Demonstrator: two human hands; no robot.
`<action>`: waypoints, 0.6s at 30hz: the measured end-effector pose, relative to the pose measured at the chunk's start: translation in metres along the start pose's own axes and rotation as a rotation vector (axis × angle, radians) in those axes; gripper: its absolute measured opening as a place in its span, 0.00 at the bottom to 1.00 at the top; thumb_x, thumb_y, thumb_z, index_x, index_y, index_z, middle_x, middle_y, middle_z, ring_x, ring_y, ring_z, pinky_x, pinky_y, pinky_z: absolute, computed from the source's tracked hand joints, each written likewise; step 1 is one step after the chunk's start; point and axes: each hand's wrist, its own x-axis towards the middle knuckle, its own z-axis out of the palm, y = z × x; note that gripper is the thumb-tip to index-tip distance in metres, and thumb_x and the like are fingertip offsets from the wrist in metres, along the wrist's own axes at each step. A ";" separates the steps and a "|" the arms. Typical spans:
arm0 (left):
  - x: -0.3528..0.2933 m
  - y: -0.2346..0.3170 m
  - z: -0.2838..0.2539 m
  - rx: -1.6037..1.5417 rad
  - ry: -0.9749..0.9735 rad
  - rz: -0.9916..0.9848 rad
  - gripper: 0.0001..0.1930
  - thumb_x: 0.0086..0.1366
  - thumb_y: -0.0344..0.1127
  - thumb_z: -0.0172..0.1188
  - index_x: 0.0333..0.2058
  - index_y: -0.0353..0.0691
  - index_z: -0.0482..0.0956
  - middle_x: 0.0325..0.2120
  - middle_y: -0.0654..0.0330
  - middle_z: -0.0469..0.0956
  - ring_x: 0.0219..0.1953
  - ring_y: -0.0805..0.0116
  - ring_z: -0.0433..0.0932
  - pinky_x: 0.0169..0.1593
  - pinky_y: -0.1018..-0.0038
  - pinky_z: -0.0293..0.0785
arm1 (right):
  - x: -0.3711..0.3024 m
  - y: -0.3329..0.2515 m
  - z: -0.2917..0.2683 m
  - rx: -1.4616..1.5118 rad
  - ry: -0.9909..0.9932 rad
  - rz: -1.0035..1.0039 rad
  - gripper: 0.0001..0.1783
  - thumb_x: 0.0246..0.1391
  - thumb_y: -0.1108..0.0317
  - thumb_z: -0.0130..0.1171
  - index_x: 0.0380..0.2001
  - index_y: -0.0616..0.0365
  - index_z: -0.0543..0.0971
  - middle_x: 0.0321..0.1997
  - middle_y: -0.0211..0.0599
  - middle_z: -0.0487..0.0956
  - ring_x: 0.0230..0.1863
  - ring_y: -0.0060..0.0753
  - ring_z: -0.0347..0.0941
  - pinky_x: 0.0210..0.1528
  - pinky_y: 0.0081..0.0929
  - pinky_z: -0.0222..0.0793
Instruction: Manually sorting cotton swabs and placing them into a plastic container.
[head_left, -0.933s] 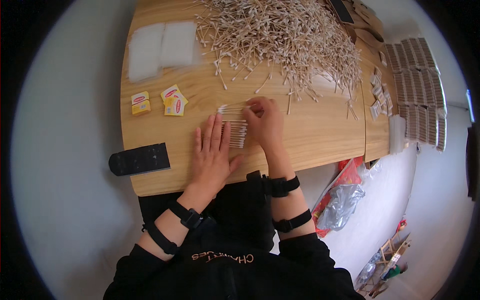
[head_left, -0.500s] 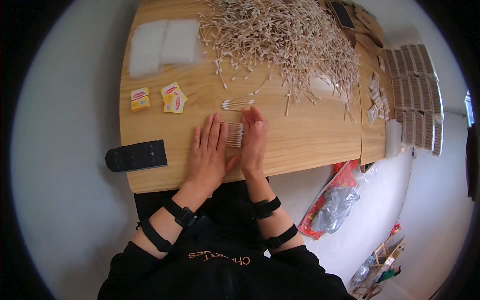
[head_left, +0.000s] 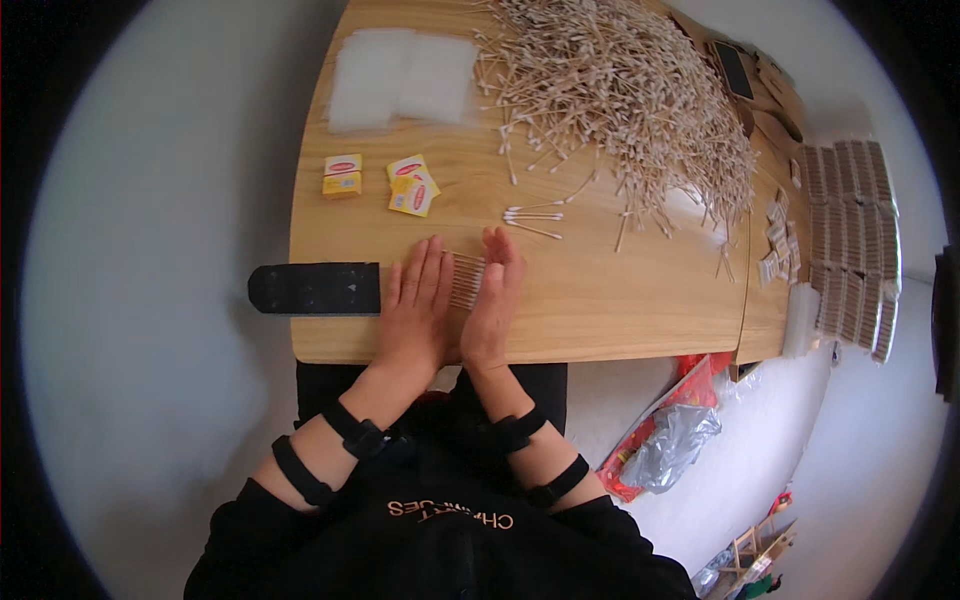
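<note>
A neat row of cotton swabs [head_left: 466, 282] lies side by side on the wooden table between my two hands. My left hand [head_left: 414, 312] rests flat with fingers stretched out, its index-finger side along the swabs' left ends. On its little-finger edge stands my right hand [head_left: 492, 308], fingers extended and slightly bent, its palm facing the white tips at the right ends. Just beyond them lie several loose cotton swabs [head_left: 535, 216]. A black flat block [head_left: 318, 289] with a rounded left end sticks out past the table's left edge, close beside my left hand.
A large heap of cotton swabs [head_left: 625, 100] covers the far table. Small yellow boxes [head_left: 342, 177], yellow-and-white packets [head_left: 410, 188] and clear plastic bags [head_left: 370, 80] lie left. Stacked swab packs [head_left: 850, 230] stand right, near a phone [head_left: 731, 70]. Bags [head_left: 675, 445] lie on the floor.
The view has shifted, so the table appears farther right. Both hands and the swab row have moved left over the table, closer to the black block. The swabs now lie slightly slanted.
</note>
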 end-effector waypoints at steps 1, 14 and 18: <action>-0.005 -0.009 0.003 0.058 0.017 -0.003 0.43 0.58 0.49 0.54 0.66 0.33 0.49 0.70 0.52 0.41 0.72 0.60 0.39 0.71 0.59 0.34 | -0.004 -0.003 0.010 0.005 -0.011 0.002 0.31 0.67 0.51 0.39 0.63 0.65 0.58 0.63 0.47 0.62 0.67 0.39 0.56 0.69 0.37 0.47; -0.025 -0.043 -0.009 0.021 -0.009 -0.113 0.41 0.60 0.49 0.53 0.66 0.34 0.49 0.69 0.51 0.42 0.72 0.59 0.38 0.71 0.59 0.34 | -0.010 -0.011 0.060 -0.162 -0.040 -0.103 0.21 0.64 0.70 0.44 0.58 0.65 0.64 0.52 0.45 0.67 0.57 0.39 0.64 0.58 0.31 0.61; -0.024 -0.040 -0.017 -0.098 -0.057 -0.103 0.47 0.56 0.57 0.56 0.66 0.34 0.48 0.69 0.48 0.41 0.72 0.57 0.37 0.71 0.60 0.33 | 0.002 -0.009 0.045 -0.501 -0.088 -0.298 0.22 0.58 0.76 0.49 0.56 0.63 0.66 0.50 0.45 0.68 0.51 0.39 0.65 0.51 0.31 0.64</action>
